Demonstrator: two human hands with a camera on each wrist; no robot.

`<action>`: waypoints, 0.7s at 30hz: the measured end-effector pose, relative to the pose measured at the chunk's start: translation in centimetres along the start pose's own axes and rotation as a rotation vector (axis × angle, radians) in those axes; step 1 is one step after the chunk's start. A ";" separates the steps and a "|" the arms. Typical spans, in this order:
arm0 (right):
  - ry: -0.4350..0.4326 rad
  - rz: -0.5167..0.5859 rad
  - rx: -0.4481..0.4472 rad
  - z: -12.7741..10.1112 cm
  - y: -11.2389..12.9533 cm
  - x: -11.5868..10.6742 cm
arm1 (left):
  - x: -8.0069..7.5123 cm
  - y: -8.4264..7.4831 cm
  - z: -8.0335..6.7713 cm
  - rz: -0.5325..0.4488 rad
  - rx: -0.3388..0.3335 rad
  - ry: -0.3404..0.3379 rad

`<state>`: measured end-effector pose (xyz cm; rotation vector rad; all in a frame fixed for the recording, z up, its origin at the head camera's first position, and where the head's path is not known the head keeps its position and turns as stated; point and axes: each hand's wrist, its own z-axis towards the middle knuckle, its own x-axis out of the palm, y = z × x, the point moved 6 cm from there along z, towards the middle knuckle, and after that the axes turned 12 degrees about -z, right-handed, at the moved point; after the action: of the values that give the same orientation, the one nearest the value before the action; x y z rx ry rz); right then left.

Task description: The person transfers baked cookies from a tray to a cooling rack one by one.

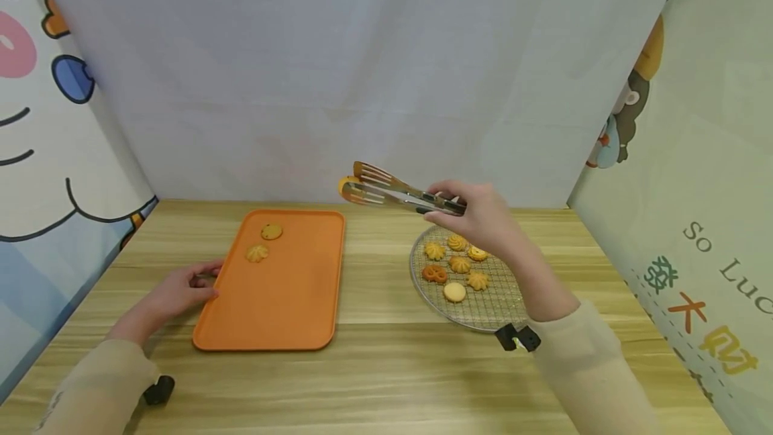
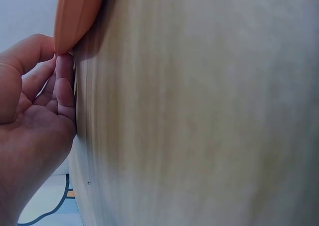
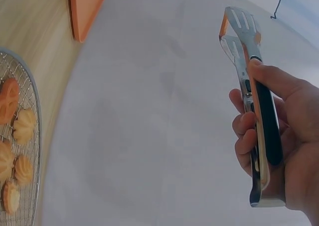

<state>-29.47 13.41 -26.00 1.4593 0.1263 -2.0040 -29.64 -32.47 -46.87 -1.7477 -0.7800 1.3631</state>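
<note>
Your right hand (image 1: 483, 217) squeezes tongs (image 1: 392, 192) onto cookie (image 1: 346, 184), clear above rack (image 1: 483, 307); left hand (image 1: 181, 291), fingers relaxed, steadies tray (image 1: 278, 294) edge.

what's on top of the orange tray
Two cookies lie near the far left corner of the orange tray; the left hand touches its left edge. Nothing covers it.

Right wall banner (image 1: 712, 267) reads "So Luc", cut off; Chinese characters below.
</note>
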 end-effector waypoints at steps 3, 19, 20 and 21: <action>-0.025 -0.010 -0.004 -0.5 -0.7 -0.6 | 0.0 0.0 0.0 0.002 0.001 -0.002; -0.126 -0.082 -0.030 -4.0 -5.0 -2.8 | 0.1 -0.1 0.0 0.027 -0.009 -0.001; -0.131 -0.088 -0.030 -4.2 -5.3 -2.9 | 0.1 -0.1 0.0 0.029 -0.008 0.000; -0.135 -0.094 -0.026 -4.5 -5.6 -3.0 | 0.1 -0.1 0.0 0.026 -0.006 0.002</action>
<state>-28.37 21.12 -26.67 1.3190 0.1651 -2.1618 -29.58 -32.33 -46.82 -1.7696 -0.7636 1.3772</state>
